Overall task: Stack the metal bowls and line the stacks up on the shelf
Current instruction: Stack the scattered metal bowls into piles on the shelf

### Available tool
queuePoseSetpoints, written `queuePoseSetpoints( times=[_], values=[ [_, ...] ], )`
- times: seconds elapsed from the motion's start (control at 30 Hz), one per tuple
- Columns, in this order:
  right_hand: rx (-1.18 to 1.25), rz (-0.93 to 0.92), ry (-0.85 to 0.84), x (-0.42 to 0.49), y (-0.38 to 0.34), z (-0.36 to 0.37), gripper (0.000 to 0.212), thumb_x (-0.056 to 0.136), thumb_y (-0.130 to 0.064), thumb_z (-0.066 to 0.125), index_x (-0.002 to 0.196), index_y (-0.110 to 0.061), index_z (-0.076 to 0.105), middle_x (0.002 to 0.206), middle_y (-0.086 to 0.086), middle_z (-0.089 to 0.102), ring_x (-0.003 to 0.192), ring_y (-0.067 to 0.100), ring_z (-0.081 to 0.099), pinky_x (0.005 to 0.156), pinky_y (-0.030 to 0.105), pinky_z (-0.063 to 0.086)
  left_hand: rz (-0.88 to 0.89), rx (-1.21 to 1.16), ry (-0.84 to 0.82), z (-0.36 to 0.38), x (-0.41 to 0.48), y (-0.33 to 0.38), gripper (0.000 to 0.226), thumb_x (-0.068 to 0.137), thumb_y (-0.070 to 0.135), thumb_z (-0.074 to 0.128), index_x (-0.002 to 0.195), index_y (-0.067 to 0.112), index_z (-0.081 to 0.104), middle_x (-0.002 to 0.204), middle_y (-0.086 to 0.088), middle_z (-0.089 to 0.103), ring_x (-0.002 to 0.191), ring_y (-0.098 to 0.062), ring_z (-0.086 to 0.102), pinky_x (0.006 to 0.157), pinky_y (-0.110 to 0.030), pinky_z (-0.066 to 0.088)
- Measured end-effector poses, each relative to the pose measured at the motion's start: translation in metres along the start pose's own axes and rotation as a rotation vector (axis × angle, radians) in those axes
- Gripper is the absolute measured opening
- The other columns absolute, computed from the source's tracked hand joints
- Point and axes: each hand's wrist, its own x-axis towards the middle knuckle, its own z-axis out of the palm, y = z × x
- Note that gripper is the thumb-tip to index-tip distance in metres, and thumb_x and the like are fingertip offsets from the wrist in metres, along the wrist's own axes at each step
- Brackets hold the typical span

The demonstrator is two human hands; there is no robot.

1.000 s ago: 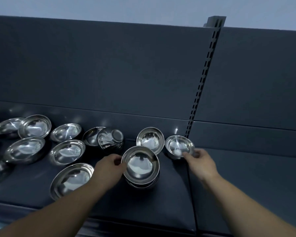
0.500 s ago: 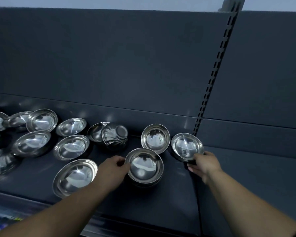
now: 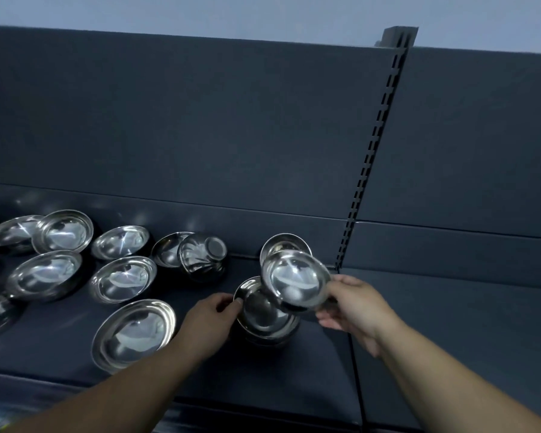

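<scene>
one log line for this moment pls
step: stacking | right hand: holds small bowl tilted above stack | left hand: grips stack rim | loose bowls: on shelf at left

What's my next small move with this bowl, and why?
Probably lower the bowl in your right hand into the stack: it hangs tilted just above it, and your left hand holds the stack's rim.

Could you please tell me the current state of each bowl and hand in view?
Small shiny metal bowl: held aloft, tilted, by the right hand.
Stack of round metal bowls: upright on dark shelf, rim gripped by left hand.
Deep steel bowl: tipped on its side.
Wide shallow metal bowl: upright, untouched.
</scene>
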Motion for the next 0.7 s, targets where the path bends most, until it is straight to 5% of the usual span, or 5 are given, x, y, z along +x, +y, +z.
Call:
queuePoseSetpoints(
  times=[0.17,0.37,0.7],
  values=[
    [-0.119,-0.025,-0.011,-0.003,0.008,0.019,0.016,0.09,-0.01,0.055,0.099,-0.013,0.068,0.062,0.004,0.067,0.056,0.015,0.061,0.058,0.028,0.055,-0.016,-0.067,-0.027,-0.001,-0.002,-0.005,0.027,0.094,0.038,0.055,0.115,0.025,0.067,0.104,0.004,0.07,0.095,-0.014,0.065,0.088,-0.034,0.054],
    [-0.202,-0.053,-0.008,0.001,0.02,0.029,0.017,0.09,-0.011,0.054,0.097,-0.014,0.069,0.065,0.004,0.067,0.057,0.015,0.061,0.059,0.027,0.054,-0.071,-0.236,-0.068,-0.004,-0.004,-0.005,0.019,0.096,0.028,0.052,0.101,0.029,0.07,0.094,0.002,0.074,0.09,-0.021,0.07,0.08,-0.04,0.058],
    [-0.231,-0.04,-0.046,0.01,0.022,0.024,0.01,0.09,-0.021,0.065,0.096,-0.014,0.069,0.076,0.002,0.07,0.065,0.014,0.064,0.059,0.025,0.055,-0.127,-0.436,-0.157,-0.004,-0.004,-0.005,0.028,0.091,0.041,0.058,0.117,0.03,0.063,0.111,0.003,0.069,0.103,-0.017,0.065,0.076,-0.037,0.058]
  ],
)
